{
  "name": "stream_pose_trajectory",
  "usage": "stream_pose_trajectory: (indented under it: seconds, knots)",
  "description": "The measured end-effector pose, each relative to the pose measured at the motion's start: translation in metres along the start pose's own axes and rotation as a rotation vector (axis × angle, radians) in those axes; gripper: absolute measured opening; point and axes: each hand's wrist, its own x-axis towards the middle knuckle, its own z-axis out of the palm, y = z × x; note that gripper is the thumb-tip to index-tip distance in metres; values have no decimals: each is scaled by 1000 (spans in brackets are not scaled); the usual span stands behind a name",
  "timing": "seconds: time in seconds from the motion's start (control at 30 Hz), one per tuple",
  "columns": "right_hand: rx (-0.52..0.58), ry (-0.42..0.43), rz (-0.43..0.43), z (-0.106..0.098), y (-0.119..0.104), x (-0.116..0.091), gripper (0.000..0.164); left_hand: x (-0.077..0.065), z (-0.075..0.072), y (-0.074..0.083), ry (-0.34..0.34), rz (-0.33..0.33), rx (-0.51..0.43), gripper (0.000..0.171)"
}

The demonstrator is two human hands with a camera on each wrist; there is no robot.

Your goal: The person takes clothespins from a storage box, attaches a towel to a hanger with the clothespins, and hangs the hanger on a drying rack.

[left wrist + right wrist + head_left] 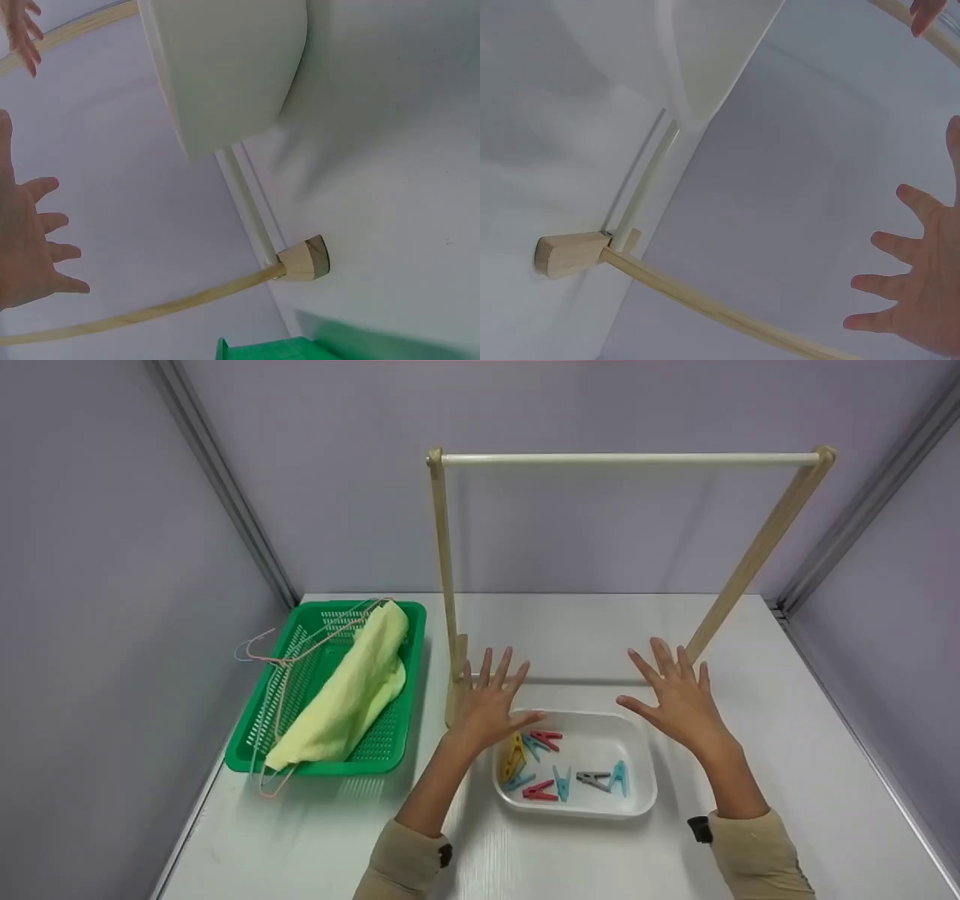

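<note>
Both hands are spread with fingers straight, palms down, and hold nothing. The left hand (489, 706) hovers by the left end of a white tray (574, 811), overlapping its corner in the head view. To the right of the tray is the right hand (679, 705), thumb pointing in toward it. Several clothespins lie in the tray: a yellow clothespin (514, 757), a grey clothespin (593, 780), a red clothespin (540, 790) and blue ones such as this blue clothespin (619, 778). In the wrist views, the left hand (26, 240) and right hand (930, 277) show spread fingers, touching nothing.
A wooden rack with a white top bar (630, 459) stands behind the tray. On the left, a green basket (405, 720) holds a yellow cloth (345, 690) and thin wire hangers (289, 661) that stick out over its rim. Walls enclose the table at the back and sides.
</note>
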Motion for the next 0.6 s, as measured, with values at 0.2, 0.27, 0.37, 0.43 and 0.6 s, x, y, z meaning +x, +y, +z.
stream_pose_trajectory:
  seconds: [0.2, 0.27, 0.37, 0.43, 0.6]
  knots:
    - [6, -8, -5, -2, -3, -2, 78, -19, -8, -11, 74, -3, -55, 82]
    - [11, -6, -10, -2, -4, -2, 78, -25, -10, -15, 98, 1, -82, 81]
    - [23, 0, -24, -2, -5, -2, 78, -34, -12, -20, 121, 14, -131, 77]
    - [30, -1, -37, -2, -6, -2, 78, -39, -13, -24, 129, 21, -169, 75]
    - [59, -45, -60, 0, -9, -2, 78, -51, -14, -37, 160, 18, -251, 71]
